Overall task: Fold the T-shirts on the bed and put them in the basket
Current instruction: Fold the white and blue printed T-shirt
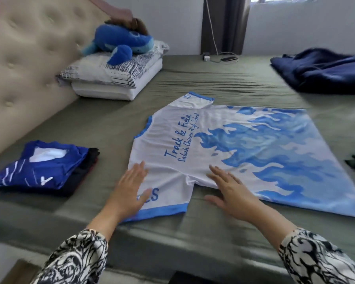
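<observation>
- T-shirt (223, 152): spread flat, unfolded, near bed (193, 232) front edge.
- Left hand (129, 191), right hand (232, 193): fingers straight, pressing near sleeve and side seam, gripping nothing.
- Folded stack (41, 169): done, front-left; basket unseen.

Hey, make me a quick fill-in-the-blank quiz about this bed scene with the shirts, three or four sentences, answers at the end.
1. Both hands, the left hand and the right hand, press flat on the white and blue ____.
2. The blue plush toy sits on a stack of ____.
3. The folded blue shirt lies to the ____ of the spread one.
4. The sheet on the bed is ____ in colour.

Answers: T-shirt; pillows; left; green
</observation>
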